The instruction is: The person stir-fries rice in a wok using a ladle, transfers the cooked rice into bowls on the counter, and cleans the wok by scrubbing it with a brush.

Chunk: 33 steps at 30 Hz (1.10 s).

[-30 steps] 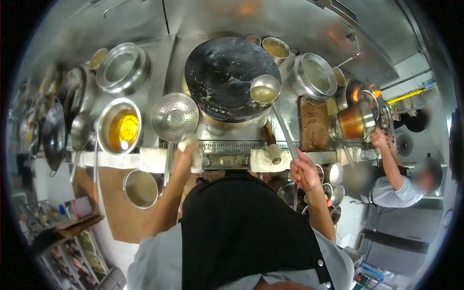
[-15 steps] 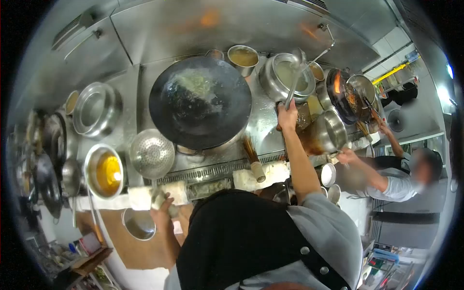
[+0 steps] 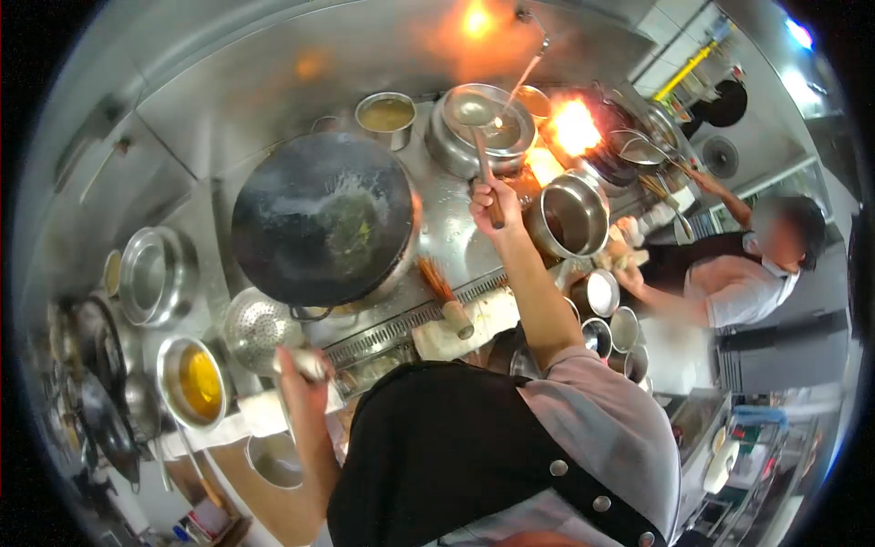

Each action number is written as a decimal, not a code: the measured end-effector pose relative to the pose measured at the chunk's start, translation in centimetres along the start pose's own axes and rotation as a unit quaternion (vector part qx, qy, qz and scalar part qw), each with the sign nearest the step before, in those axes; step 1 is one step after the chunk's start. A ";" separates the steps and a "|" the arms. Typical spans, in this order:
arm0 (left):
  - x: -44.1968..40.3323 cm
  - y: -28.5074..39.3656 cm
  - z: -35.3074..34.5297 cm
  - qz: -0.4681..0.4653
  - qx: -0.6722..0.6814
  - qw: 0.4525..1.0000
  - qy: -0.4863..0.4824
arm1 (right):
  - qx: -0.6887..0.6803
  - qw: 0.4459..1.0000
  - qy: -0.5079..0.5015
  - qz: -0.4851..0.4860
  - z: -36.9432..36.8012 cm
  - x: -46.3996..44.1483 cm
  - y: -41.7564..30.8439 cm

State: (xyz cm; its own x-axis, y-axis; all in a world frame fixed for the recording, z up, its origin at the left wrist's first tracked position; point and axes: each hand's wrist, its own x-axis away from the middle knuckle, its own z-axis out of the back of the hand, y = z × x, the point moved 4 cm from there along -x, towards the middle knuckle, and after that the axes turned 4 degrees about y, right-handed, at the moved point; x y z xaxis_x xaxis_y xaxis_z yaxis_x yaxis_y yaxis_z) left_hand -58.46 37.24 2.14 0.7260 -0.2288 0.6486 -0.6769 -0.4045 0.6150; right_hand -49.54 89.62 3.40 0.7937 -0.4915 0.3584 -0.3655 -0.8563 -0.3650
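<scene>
My right hand (image 3: 495, 208) grips the wooden handle of a ladle (image 3: 481, 150). The ladle's bowl is over a wide metal pot (image 3: 444, 137) at the back of the range. My left hand (image 3: 303, 387) is closed around a pale folded cloth (image 3: 312, 365), close to the front edge and the near side of a perforated strainer (image 3: 258, 330). Between my hands, further back, sits a large dark wok (image 3: 292, 205) with a wet, shiny patch and a little steam inside. A bamboo brush (image 3: 445, 296) lies in front of the wok.
At the right, a co-worker (image 3: 747, 283) holds a wire skimmer (image 3: 638, 148) by tall flames (image 3: 576, 128). A deep steel pot (image 3: 570, 214) stands beside my right forearm. A bowl of yellow oil (image 3: 191, 383) is at the left. A thin stream falls from the tap (image 3: 544, 41).
My view has turned and shifted. The ladle's bowl has come down from above to over the metal pot. My left hand has lifted the cloth slightly. Flames have flared up at the co-worker's wok.
</scene>
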 end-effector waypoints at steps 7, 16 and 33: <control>-10.5 0.5 -2.9 -0.017 -0.133 0.991 -0.024 | 0.025 0.992 -0.092 -0.085 -2.5 14.1 6.2; -5.4 0.4 -3.5 -0.019 -0.102 0.993 -0.053 | 0.263 0.953 0.043 -0.143 -2.8 27.6 11.4; 6.1 1.5 20.0 -0.184 -0.211 0.915 0.290 | 0.675 0.596 0.338 0.274 9.2 -7.5 -5.4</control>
State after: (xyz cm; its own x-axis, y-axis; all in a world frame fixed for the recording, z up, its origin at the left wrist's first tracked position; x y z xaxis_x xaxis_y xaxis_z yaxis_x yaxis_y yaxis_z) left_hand -52.61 17.54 -1.99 0.8109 0.4117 0.4158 -0.4746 0.0472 0.8789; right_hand -49.03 99.41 -5.17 0.1916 -0.9808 -0.0353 0.6058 0.1465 -0.7820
